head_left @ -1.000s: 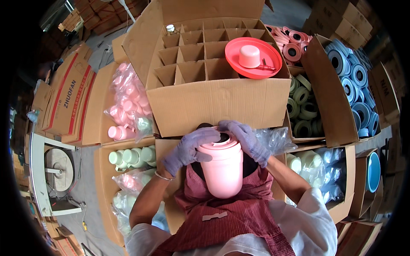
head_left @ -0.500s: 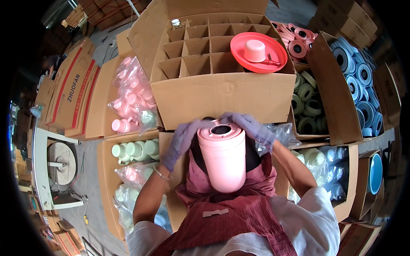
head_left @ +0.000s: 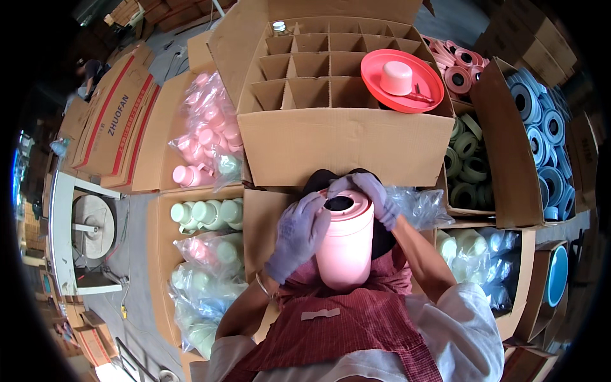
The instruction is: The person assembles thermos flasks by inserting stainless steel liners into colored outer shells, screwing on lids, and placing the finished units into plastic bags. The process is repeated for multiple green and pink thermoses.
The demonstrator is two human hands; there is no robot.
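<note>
In front of my lap stands a pink plastic flask body (head_left: 345, 258), its ringed end turned up around a dark round hole. It tapers to a rounded lower end. My left hand (head_left: 300, 230), in a purple-grey glove, wraps its fingers over the near left of the rim. My right hand (head_left: 370, 195), gloved alike, curls over the ring's far and right side. Beyond them is a divided cardboard box (head_left: 344, 145); a red round tray (head_left: 414, 92) rests on its right part, holding a pink cup (head_left: 396, 77) and a small red tool-like item (head_left: 420, 97).
Pink cups (head_left: 209, 139) in plastic bags lie in a box at left, with pale green cups (head_left: 205, 213) below. Green rings (head_left: 468, 143) and blue rings (head_left: 541, 149) fill boxes at right. A clear bag (head_left: 419, 207) lies beside my right hand.
My left hand has come round from the left of the ring onto its near left rim. My right hand has curled further over the ring. The whole view has shifted slightly.
</note>
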